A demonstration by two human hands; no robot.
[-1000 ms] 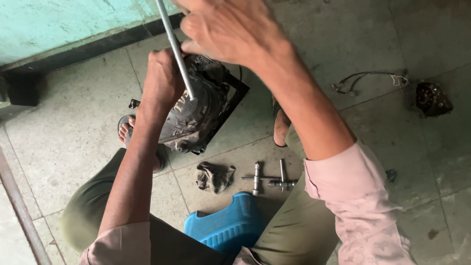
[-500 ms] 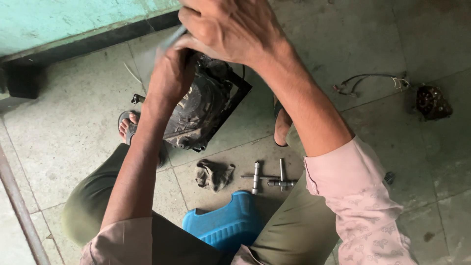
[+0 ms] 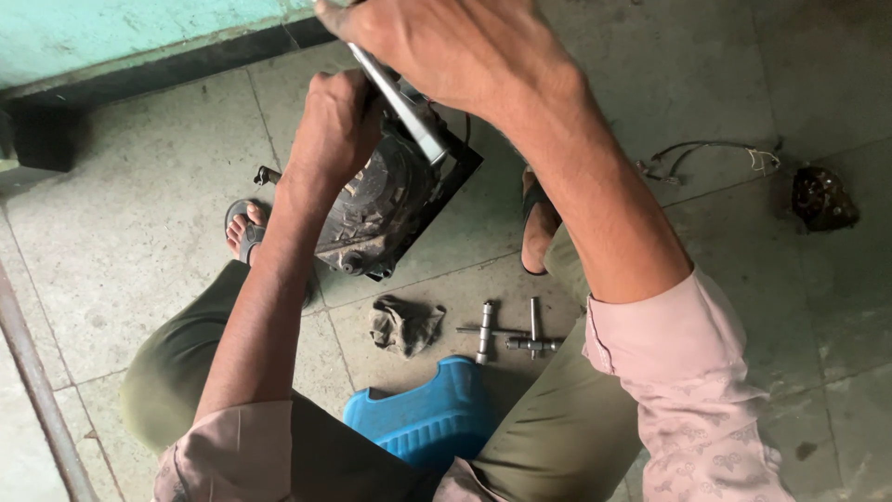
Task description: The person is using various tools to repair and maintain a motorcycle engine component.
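At top centre of the frame, the right hand [image 3: 455, 51] is gripping a metal rod [image 3: 401, 98], angled onto a dirty engine part [image 3: 381, 209] on the floor [image 3: 121, 214]. Left hand [image 3: 334, 125] is closing on its top. Lower down, socket wrenches [image 3: 516, 335] and rag [image 3: 404, 325] are lying.

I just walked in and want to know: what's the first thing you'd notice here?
Two bare hands working on a grimy black machine part on the tiled floor: the left hand presses on it, the right hand holds a metal rod against it. Below lie a crumpled rag, small metal tools and a blue plastic stool.
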